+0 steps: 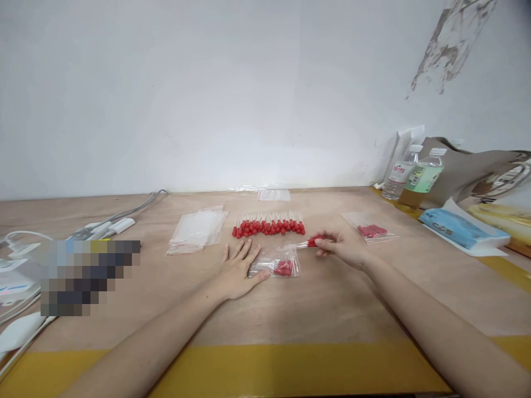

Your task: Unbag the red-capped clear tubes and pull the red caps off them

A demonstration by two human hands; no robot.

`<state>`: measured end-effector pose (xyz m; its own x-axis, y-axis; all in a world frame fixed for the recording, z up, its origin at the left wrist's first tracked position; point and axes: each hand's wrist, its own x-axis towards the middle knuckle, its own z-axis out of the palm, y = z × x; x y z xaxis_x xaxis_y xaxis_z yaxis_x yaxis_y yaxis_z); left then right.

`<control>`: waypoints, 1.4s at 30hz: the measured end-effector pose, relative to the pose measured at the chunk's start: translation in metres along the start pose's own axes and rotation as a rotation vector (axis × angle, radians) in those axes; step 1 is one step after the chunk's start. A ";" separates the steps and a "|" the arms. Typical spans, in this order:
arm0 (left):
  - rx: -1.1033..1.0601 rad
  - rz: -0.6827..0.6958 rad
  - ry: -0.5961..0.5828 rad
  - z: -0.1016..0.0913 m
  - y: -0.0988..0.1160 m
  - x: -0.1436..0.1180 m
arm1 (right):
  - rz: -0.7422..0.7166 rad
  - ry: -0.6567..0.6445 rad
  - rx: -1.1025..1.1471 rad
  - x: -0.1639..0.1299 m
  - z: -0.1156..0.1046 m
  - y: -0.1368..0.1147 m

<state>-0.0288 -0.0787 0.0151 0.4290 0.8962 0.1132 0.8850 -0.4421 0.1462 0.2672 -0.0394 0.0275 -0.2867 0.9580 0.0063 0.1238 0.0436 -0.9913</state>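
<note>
red-tipped sticks (311, 242) pinched in right hand (342, 247) fingers, just above table (332, 309). left hand (238, 271) flat, fingers spread, thumb pressing edge of clear bag (277, 265) with red pieces inside. row of red-tipped sticks (269, 225) beyond bag. empty bags (197, 229) left of row.

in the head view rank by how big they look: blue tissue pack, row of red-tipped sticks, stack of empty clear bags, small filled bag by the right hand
1. blue tissue pack
2. row of red-tipped sticks and stack of empty clear bags: too close to rank
3. small filled bag
</note>
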 end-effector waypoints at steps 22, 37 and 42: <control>-0.129 0.200 0.002 -0.005 0.004 0.000 | -0.419 0.539 -0.618 0.052 0.009 0.033; -0.083 0.184 -0.084 -0.006 0.002 -0.002 | -0.359 0.515 -0.648 0.063 0.004 0.045; -0.117 0.180 -0.041 -0.008 0.004 -0.003 | -0.372 0.573 -0.601 0.064 0.002 0.046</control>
<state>-0.0278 -0.0832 0.0233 0.5875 0.8020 0.1079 0.7674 -0.5944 0.2405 0.2527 0.0231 -0.0175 0.0896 0.8399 0.5353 0.6381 0.3642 -0.6784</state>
